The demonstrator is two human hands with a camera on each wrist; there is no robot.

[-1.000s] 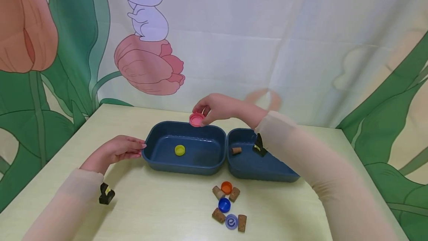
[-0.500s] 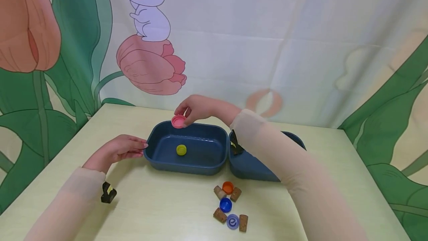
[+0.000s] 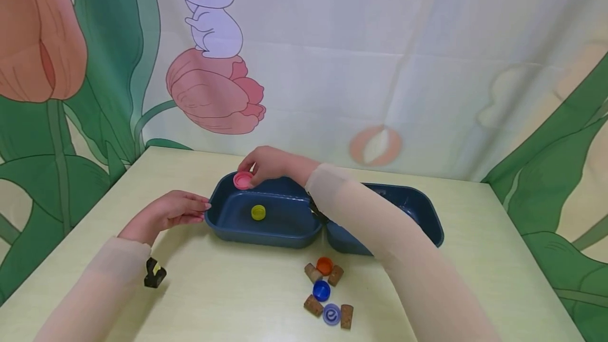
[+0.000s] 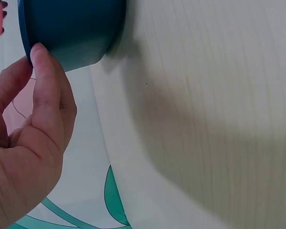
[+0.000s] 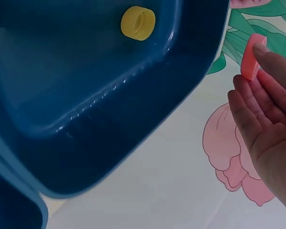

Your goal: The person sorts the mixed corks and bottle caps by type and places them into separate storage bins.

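Observation:
My right hand (image 3: 268, 163) pinches a pink bottle cap (image 3: 243, 180) between thumb and fingers, above the far left part of the left blue bin (image 3: 266, 239). The right wrist view shows the same cap (image 5: 253, 56) held on edge at the fingertips. A yellow bottle cap (image 3: 258, 212) lies on that bin's floor. At the bin's left end, my left hand (image 3: 178, 209) pinches the rim, with thumb and finger on the blue wall (image 4: 76, 33) in the left wrist view.
A second blue bin (image 3: 429, 215) stands to the right, partly hidden by my right sleeve. In front lie an orange cap (image 3: 324, 266), a blue cap (image 3: 321, 291), a purple cap (image 3: 331, 314) and several corks (image 3: 347, 316). A printed cloth (image 3: 323, 67) hangs behind the table.
My right hand has moved left with the pink cap, from the bin's far rim toward its far left corner, and lower. The left hand stays at the rim.

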